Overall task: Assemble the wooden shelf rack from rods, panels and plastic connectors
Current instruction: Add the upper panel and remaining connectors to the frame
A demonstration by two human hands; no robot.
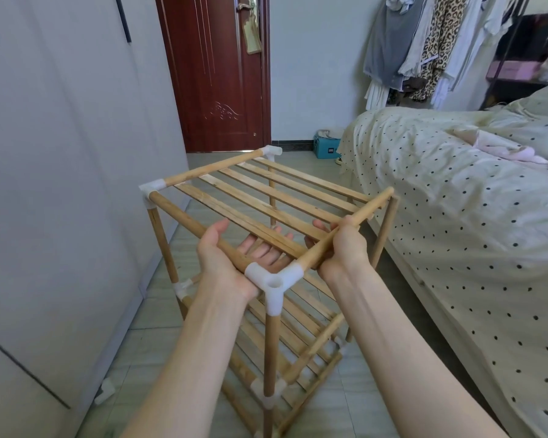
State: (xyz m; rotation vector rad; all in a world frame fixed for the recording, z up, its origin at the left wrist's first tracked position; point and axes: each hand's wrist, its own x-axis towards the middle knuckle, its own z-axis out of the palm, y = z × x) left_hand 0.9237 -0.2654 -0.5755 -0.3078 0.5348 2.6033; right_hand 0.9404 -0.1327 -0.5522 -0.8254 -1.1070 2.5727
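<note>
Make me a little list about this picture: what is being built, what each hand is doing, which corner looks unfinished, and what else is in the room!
being built: wooden shelf rack with slatted shelves
left hand: palm up under the near-left top rod
right hand: fingers curled round the near-right top rod
near corner: white connector joining both rods and a post
unfinished corner: right end of the held rod has no connector on it
loose part: white connector on floor by the wall
room: bed with dotted cover, red door, hanging clothes

rack (266,222) on floor (361,406), bed (456,184) right, door (215,74) behind
</note>
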